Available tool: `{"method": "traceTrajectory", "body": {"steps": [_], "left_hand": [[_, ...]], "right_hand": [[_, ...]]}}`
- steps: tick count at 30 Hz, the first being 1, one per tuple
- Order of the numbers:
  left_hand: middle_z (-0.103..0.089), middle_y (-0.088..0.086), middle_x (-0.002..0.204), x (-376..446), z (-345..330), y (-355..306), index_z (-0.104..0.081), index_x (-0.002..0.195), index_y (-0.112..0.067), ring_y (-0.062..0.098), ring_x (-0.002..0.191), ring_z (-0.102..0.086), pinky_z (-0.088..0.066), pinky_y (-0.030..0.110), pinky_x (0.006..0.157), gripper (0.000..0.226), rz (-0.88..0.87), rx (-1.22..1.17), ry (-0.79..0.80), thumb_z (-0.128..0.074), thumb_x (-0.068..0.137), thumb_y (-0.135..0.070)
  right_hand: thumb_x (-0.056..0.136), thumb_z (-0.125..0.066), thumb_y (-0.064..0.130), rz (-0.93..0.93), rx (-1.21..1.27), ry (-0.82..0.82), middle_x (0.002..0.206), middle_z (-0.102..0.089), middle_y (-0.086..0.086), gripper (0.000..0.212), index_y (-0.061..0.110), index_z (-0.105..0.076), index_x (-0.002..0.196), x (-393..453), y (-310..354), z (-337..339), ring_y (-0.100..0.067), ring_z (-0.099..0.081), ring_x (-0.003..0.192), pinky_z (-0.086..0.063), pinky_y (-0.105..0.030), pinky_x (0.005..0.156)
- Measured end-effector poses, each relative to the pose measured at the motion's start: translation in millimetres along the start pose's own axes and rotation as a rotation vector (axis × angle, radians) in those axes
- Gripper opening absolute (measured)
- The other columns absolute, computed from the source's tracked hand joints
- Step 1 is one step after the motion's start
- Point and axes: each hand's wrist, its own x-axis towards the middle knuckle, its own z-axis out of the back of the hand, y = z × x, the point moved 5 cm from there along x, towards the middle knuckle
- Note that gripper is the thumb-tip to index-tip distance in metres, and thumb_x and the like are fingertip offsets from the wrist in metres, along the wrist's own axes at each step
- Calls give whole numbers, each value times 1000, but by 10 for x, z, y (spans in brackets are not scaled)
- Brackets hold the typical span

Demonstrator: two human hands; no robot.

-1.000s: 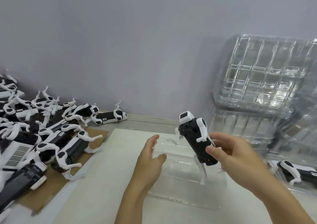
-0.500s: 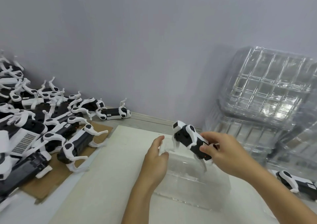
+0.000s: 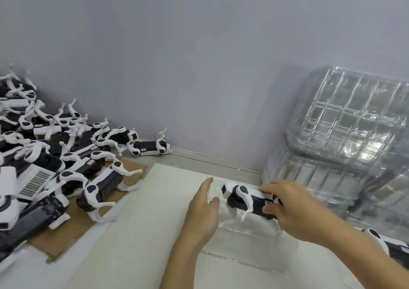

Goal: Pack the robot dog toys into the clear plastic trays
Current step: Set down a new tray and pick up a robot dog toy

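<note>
Single head-worn wide-angle view, looking forward and down, close over the hands, wall behind

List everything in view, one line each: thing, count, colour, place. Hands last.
Black-and-white robot dog toy in hand: one, over the clear plastic tray, centre.
Clear plastic tray: one, transparent, on the white board.
White board: one, off-white, centre of the table.
Pile of robot dog toys: many, too tangled to count, black and white, left.
Brown cardboard sheet: one, under the pile.
Stacks of empty clear trays: several, transparent, right.
Packed robot dog toy: one, right edge.
Left hand: fingers straight, at the tray's left end.
Right hand: grips the toy's rear.
</note>
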Motion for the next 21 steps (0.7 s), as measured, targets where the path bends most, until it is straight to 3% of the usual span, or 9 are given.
{"method": "traceTrajectory", "body": {"steps": [9, 16, 21], "left_hand": [[-32, -15, 155, -9, -14, -8, -32, 150, -35, 4, 144, -26, -22, 17, 105, 52, -1, 12, 0, -38, 104, -12], [-30, -16, 156, -10, -25, -7, -31, 151, -35, 5, 144, -26, -21, 17, 105, 53, -1, 21, -3, -37, 104, -11], [-30, -16, 156, -6, -47, -4, -31, 151, -35, 5, 144, -26, -21, 18, 107, 52, -7, 21, 6, -39, 104, -14]], "right_hand": [[94, -56, 17, -19, -110, 67, 89, -46, 9, 20, 23, -50, 75, 25, 98, -78, -12, -51, 83, -47, -33, 71], [94, -54, 18, 5, -213, 80, 84, -40, 9, 34, 26, -38, 66, 57, 136, -96, -15, -49, 77, -30, -24, 55], [95, -51, 20, -7, -239, 112, 85, -39, 11, 31, 25, -40, 66, 70, 133, -133, -15, -50, 80, -41, -28, 65]]}}
